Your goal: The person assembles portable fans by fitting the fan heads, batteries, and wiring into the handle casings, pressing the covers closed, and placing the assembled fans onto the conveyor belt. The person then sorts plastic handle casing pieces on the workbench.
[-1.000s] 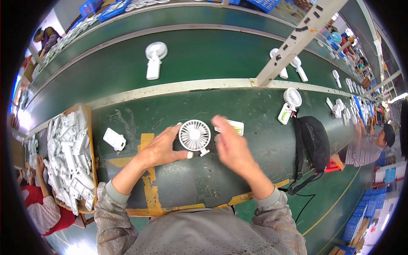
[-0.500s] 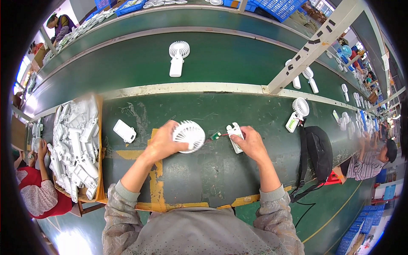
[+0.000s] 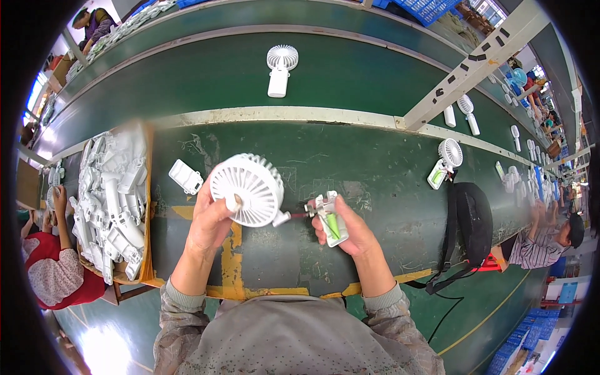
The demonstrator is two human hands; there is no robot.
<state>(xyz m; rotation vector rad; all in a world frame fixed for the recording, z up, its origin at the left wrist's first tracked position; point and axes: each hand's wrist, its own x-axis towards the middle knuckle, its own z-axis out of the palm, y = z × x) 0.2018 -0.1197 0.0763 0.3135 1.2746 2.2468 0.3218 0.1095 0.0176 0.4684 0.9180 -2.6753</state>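
Note:
My left hand (image 3: 209,226) is closed round the rim of a white fan head (image 3: 247,192), with its slatted grille facing up. In my right hand (image 3: 355,232) is a white fan handle half (image 3: 325,203), its open inner side showing and a green battery (image 3: 334,226) inside. Thin dark red wires (image 3: 299,215) run between fan head and handle half. Both parts are held above the green worktable (image 3: 269,262). On the table beyond my left hand lies a loose white handle cover (image 3: 185,177).
At left, a carton (image 3: 149,212) is heaped with white plastic parts (image 3: 112,200). A partly open fan (image 3: 445,164) and a black bag (image 3: 470,225) lie at right. Beyond a pale rail (image 3: 300,114), a finished fan (image 3: 280,70) rests on the belt. Co-workers sit at both sides.
My left hand has lifted and tilted the fan head toward me. My right hand has brought the handle half nearer and turned it, so the green battery now shows.

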